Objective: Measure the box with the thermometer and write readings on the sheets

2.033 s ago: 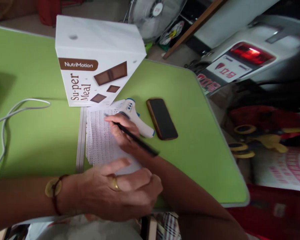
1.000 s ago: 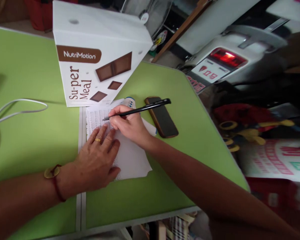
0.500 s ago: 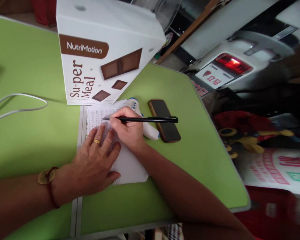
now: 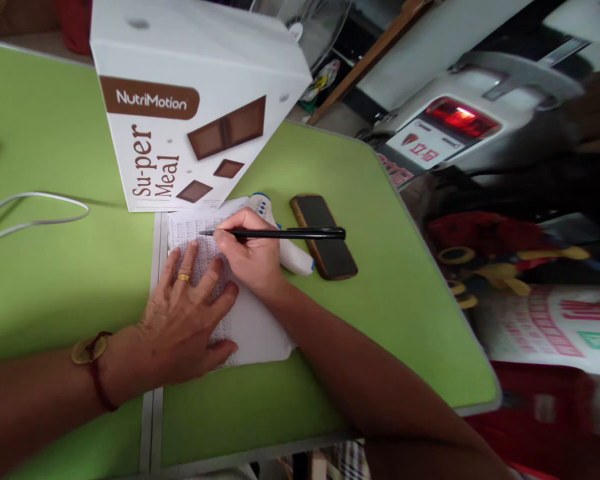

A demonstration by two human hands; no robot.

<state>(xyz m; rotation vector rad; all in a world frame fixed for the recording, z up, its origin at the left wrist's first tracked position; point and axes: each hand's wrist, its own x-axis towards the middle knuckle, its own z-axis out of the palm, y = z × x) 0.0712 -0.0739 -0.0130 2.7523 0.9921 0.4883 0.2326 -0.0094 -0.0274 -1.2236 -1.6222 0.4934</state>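
Observation:
A sheet of white paper (image 4: pixel 263 327) covered in part with rows of small handwriting lies on the green table. My left hand (image 4: pixel 187 317) rests flat on it, fingers spread, with a ring on one finger and a red cord bracelet at the wrist. Pinched in my right hand (image 4: pixel 253 253) is a black pen (image 4: pixel 300 233), its tip at the written lines near the paper's far end. Beside my right hand lies a white handheld device with blue trim (image 4: pixel 296 259), partly hidden by that hand.
A tall white NutriMotion box (image 4: pixel 155 147) stands just beyond the paper. Right of the device is a phone (image 4: pixel 325 237) in a brown case. A white cable (image 4: pixel 45 195) loops on the table's left side. Past the right edge, a scooter (image 4: pixel 445 127) is parked.
The view has shifted slightly, so the box, phone and paper sit a little further left. My right hand still holds the pen at the paper; the left hand stays flat.

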